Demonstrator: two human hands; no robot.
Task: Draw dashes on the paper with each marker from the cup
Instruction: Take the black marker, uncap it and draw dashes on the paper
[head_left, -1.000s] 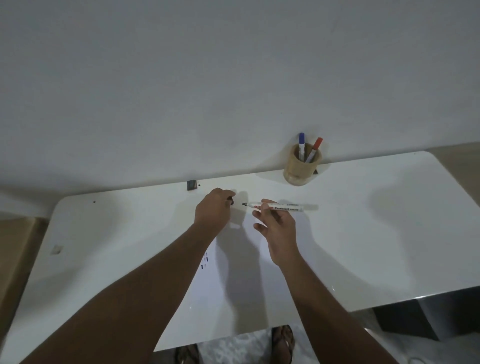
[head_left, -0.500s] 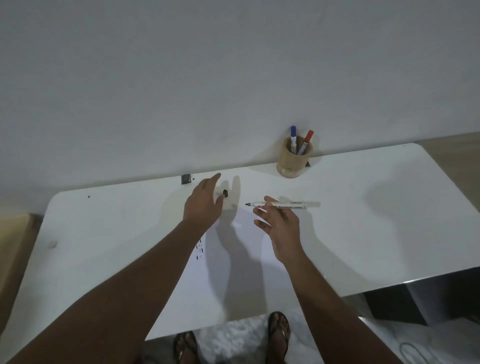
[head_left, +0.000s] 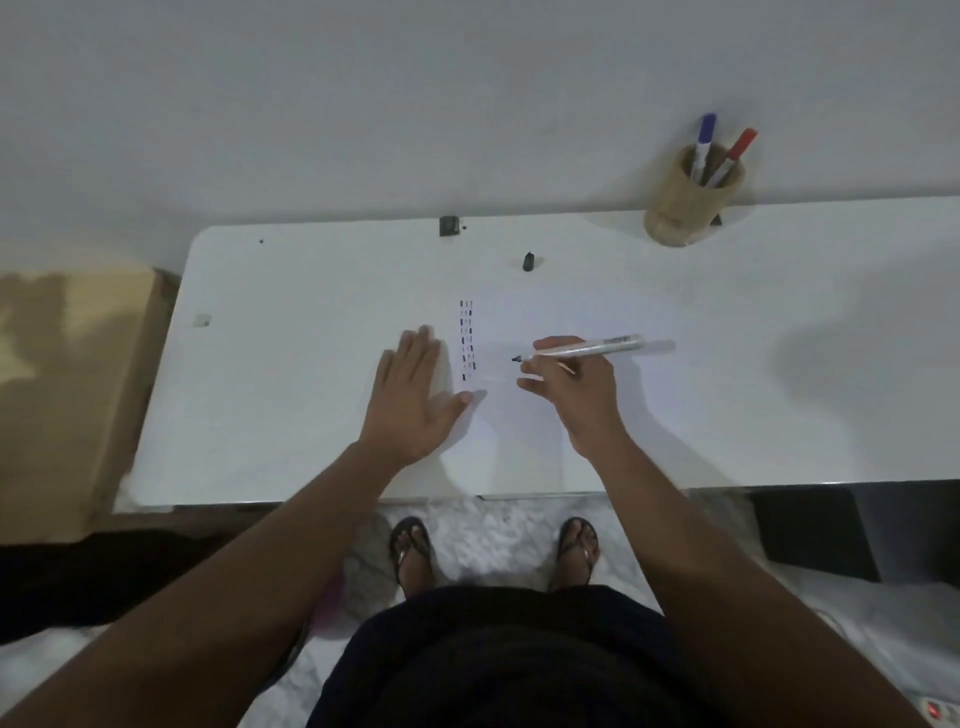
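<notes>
A white paper lies on the white table, barely distinct from it. Two columns of dark dashes run down its left part. My left hand lies flat, fingers spread, just left of the dashes. My right hand holds an uncapped black marker, tip pointing left, a little right of the dashes. The marker's black cap rests on the table beyond the paper. A wooden cup at the back right holds a blue marker and a red marker.
A small dark block sits at the table's back edge against the wall. A brown cardboard box stands left of the table. My sandalled feet show below the table's front edge. A dark object stands under the table at right.
My left hand let go of the cap, which now lies on the table, and came down flat beside the dashes. My right hand brought the marker toward me over the paper. The view tilted downward.
</notes>
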